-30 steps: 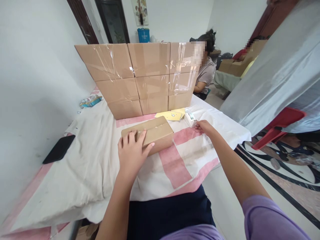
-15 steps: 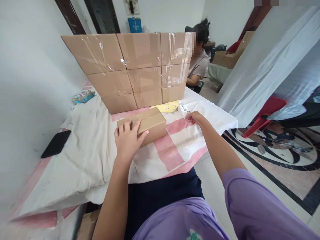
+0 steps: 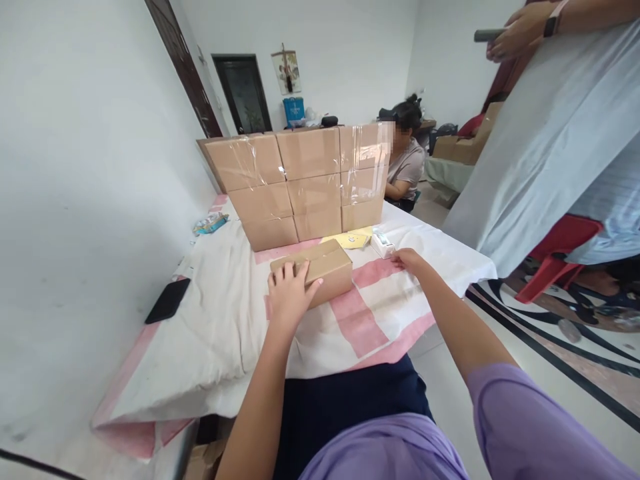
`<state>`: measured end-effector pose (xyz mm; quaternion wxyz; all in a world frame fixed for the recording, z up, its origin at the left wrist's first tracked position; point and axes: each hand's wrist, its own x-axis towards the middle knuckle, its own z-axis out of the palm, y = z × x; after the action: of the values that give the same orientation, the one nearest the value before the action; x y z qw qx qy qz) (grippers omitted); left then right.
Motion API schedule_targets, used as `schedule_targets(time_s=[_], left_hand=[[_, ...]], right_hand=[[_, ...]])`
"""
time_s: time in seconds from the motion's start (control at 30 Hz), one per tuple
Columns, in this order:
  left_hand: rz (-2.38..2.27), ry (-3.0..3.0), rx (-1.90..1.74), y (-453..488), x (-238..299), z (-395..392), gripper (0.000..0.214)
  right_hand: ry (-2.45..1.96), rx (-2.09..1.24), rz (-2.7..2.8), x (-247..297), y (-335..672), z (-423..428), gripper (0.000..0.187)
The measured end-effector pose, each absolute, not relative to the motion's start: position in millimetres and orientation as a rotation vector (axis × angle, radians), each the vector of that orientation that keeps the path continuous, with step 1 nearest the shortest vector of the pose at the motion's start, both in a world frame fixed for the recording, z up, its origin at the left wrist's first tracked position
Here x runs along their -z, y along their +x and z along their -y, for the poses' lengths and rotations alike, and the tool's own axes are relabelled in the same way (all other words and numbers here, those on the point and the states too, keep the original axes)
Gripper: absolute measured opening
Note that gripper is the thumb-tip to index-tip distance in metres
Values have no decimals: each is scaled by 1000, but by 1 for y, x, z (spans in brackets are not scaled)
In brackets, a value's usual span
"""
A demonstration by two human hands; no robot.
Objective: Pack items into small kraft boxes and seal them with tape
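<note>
A small brown cardboard box [image 3: 325,265] lies on the white and pink cloth [image 3: 365,313] of the table. My left hand [image 3: 289,293] rests on its near left end, fingers spread flat over the top. My right hand [image 3: 407,259] reaches to the right of the box and touches the cloth just in front of a small white device [image 3: 383,244]; its fingers are partly seen and look loosely stretched, holding nothing.
A stack of taped cardboard boxes [image 3: 300,183] stands behind the small box, yellow papers [image 3: 353,239] at its foot. A black phone [image 3: 167,301] lies at the left. A person [image 3: 406,160] sits behind the stack; another person's hand [image 3: 515,30] holds a dark object at upper right.
The camera has tilted up and back, showing more of the room. Both hands stay where they were, left on the box, right by the white device.
</note>
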<state>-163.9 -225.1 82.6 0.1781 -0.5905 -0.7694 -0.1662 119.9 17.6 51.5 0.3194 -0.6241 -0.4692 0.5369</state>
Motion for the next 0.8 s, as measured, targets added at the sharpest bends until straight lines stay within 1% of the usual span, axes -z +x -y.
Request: schedule_targets(time_s=[0.13,0.27,0.43,0.47,0.5,0.57,0.6,0.63,0.67,0.8], left_hand=[[2198,-1642,483,-156,-84,225,60],[2243,-1600,489,-147,-86,225,60],[2274,-1604,508,-144,-86,226,62],[2278,-1606,514,-145,-86,227,62],[2283,-1606,520,-145,-86,227,62],[2293,-1607,534,-146,-85,226,62],[2296,-1608,541,-147,-85,226,62],[2298,-1607,547,-147,-85,225,62],[2300,-1605,553,-148,-85,225,62],[2297,-1602,556,-148,-85,224,63]], right_hand=[[-1424,-1467,1280,-60,113,10,17],[-1129,-1526,1409,-85,86,36,21],[-898,-1621,1606,-127,42,62,18],[-874,-1638,1644,-133,34,67,24],[-855,-1653,1689,-139,27,71,38],[-841,-1665,1788,-148,14,80,71],[-851,-1657,1835,-151,8,84,83],[-878,-1642,1869,-153,2,88,89],[-920,-1621,1886,-154,-3,90,90],[-1083,-1560,1863,-152,-26,89,82]])
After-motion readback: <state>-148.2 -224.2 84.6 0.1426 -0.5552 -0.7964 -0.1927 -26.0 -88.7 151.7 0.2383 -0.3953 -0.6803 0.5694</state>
